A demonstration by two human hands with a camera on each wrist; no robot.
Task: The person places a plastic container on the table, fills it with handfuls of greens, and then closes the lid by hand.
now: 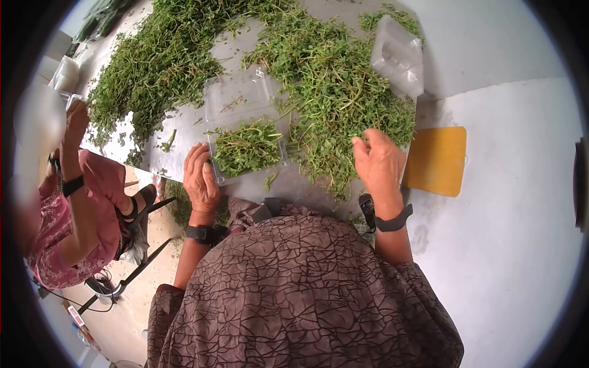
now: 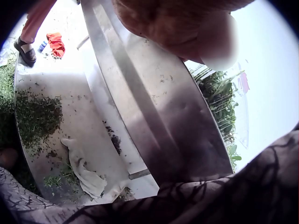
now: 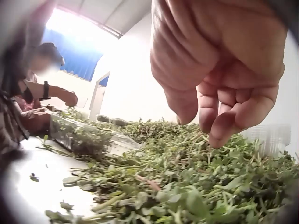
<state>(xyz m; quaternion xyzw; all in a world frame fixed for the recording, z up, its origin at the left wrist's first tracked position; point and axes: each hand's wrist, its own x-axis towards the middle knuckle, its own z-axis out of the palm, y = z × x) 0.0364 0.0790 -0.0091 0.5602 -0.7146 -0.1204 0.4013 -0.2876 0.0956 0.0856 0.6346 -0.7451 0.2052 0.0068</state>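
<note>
A clear plastic box (image 1: 228, 180) filled with leafy green stems (image 1: 248, 147) lies on the metal table, its lid (image 1: 236, 98) folded back. My left hand (image 1: 201, 179) rests along the box's left side, fingers extended; in the left wrist view that hand (image 2: 173, 28) shows at the top, with the greens behind the table edge. Over the near right part of the large heap of greens (image 1: 343, 92) is my right hand (image 1: 381, 162). In the right wrist view the right hand (image 3: 224, 70) hangs just above the leaves, fingers loosely bent, nothing seen between them.
Empty clear boxes (image 1: 397, 55) lie at the heap's back right. A yellow board (image 1: 435, 161) juts from the table's right side. Another heap (image 1: 159, 67) covers the far left. Another person (image 1: 80, 208) sits at the left. Below the table is a white cloth (image 2: 86, 172).
</note>
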